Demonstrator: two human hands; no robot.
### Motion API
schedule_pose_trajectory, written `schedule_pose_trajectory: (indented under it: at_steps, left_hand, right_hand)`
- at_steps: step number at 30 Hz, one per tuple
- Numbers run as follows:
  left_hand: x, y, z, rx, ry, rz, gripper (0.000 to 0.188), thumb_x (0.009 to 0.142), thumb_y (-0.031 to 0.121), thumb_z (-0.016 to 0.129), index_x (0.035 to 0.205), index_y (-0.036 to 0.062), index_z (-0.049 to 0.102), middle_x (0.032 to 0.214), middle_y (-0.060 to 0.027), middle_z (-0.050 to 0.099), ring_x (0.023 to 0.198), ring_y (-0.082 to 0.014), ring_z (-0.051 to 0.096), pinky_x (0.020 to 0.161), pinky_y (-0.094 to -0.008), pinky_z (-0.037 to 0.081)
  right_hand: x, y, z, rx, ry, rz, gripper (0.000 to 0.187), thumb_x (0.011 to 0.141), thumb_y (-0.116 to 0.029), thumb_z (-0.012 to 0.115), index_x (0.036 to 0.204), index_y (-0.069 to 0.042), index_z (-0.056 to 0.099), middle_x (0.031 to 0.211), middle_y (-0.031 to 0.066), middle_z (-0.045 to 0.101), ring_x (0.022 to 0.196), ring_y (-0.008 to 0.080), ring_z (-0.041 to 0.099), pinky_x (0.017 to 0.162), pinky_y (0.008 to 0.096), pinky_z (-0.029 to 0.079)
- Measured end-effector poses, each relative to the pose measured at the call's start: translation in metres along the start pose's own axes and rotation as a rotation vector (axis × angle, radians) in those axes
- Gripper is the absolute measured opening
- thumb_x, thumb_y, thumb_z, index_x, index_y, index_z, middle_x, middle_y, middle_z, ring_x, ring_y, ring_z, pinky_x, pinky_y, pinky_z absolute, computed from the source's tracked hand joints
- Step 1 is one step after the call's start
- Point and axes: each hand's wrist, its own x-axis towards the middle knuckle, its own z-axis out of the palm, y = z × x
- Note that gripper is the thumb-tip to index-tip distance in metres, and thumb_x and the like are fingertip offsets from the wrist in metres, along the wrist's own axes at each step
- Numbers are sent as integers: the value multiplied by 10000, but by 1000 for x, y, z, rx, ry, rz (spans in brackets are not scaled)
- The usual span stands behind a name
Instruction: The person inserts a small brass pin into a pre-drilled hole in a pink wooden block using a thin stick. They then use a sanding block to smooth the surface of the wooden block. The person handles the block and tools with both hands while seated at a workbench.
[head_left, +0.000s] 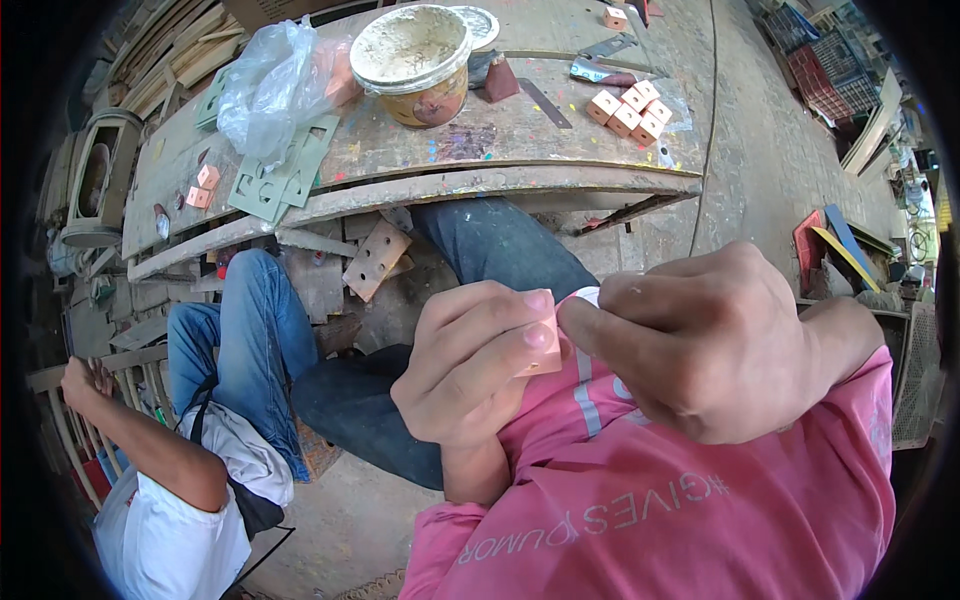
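Note:
Held up in front of my chest, my left hand (470,360) pinches a small pinkish wooden block (545,355) between thumb and fingers. A small hole shows on the block's lower face. Close against its right side is my right hand (700,340), its fingers curled into a closed grip. A bit of white (588,295) shows beside those fingertips; I cannot make out what it is or whether the hand holds it. Similar blocks with holes, a stacked cluster (628,112), lie on the bench's right part, and a few more blocks (203,187) sit at its left.
On the paint-spotted bench (480,150) stand a plaster-crusted bucket (412,60), a clear plastic bag (265,95) and green cut-out sheets (285,175). Below it is a larger holed wooden block (377,262). Another person (180,490) sits at my left. Stacked wood (175,55) lies behind.

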Motion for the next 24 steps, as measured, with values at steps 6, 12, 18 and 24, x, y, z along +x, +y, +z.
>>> schedule_pose_trajectory:
  at_steps: [6,12,18,24]
  left_hand:
    - [1,-2,5,64,6,60,281,594,-5,731,860,11,643,849,-127,667,696,-248,612,552,-276,506]
    - [0,-4,9,16,28,62,255,607,-18,737,838,4,630,846,-131,662,721,-258,620,575,-289,523]
    - [-13,-10,12,-154,116,-57,312,653,32,772,909,25,593,892,-149,654,761,-292,631,622,-344,554]
    - [-14,-12,10,-258,151,-95,311,668,-52,724,928,34,576,928,-159,643,780,-295,627,617,-353,552]
  right_hand:
    - [3,4,-3,68,-73,1,319,578,28,634,897,34,631,632,64,574,473,194,570,356,316,407]
    - [4,18,2,502,-38,111,165,696,62,650,859,40,646,692,99,626,516,192,598,428,287,450]
    - [-1,23,12,963,0,377,95,815,53,599,887,58,662,773,126,679,707,107,636,657,227,495]
    - [-2,17,8,753,56,224,118,775,56,606,875,34,666,735,142,659,572,167,620,493,255,453]
